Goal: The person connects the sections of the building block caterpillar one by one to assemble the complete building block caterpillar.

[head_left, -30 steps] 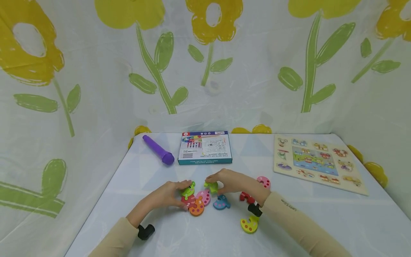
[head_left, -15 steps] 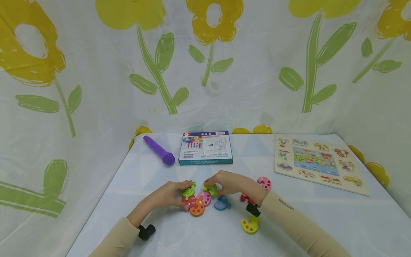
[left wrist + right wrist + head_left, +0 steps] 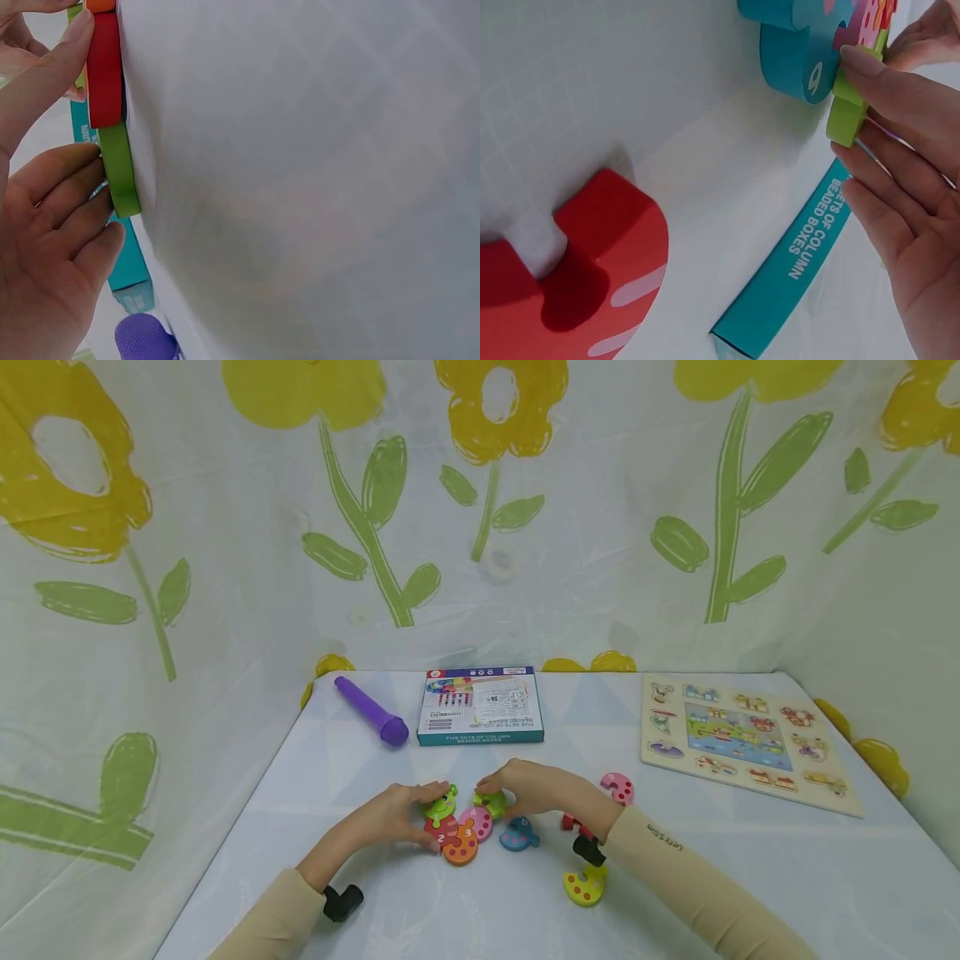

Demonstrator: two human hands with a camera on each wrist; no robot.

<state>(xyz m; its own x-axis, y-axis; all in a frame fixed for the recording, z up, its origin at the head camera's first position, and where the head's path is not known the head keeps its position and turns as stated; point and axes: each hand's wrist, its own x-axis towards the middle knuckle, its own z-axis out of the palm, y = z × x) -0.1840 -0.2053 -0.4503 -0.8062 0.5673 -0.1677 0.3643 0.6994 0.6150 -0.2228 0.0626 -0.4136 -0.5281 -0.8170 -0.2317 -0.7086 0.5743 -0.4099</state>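
Observation:
In the head view my left hand [image 3: 393, 817] holds a row of joined number puzzle pieces, thumb at the near edge and fingers at the far edge. The row runs from a smiling green head [image 3: 441, 807] through a red piece [image 3: 437, 833] and an orange piece [image 3: 461, 851] to a pink piece [image 3: 477, 823]. My right hand [image 3: 531, 783] pinches a light green puzzle piece [image 3: 845, 112] right at the pink one. A blue piece [image 3: 517, 835] marked 6 lies just beside it. The left wrist view shows fingertips on the green head's side [image 3: 118, 171].
Under my right forearm lies a red piece [image 3: 634, 240]; a yellow piece [image 3: 583, 887] and a spotted pink piece [image 3: 618, 787] lie nearby. Farther back are a purple toy microphone [image 3: 372, 712], a teal-edged box [image 3: 480, 708] and a wooden picture board [image 3: 738, 781].
My right hand has shifted slightly left with the light green piece, bringing it closer against the pink one. The left hand keeps its place on the joined row.

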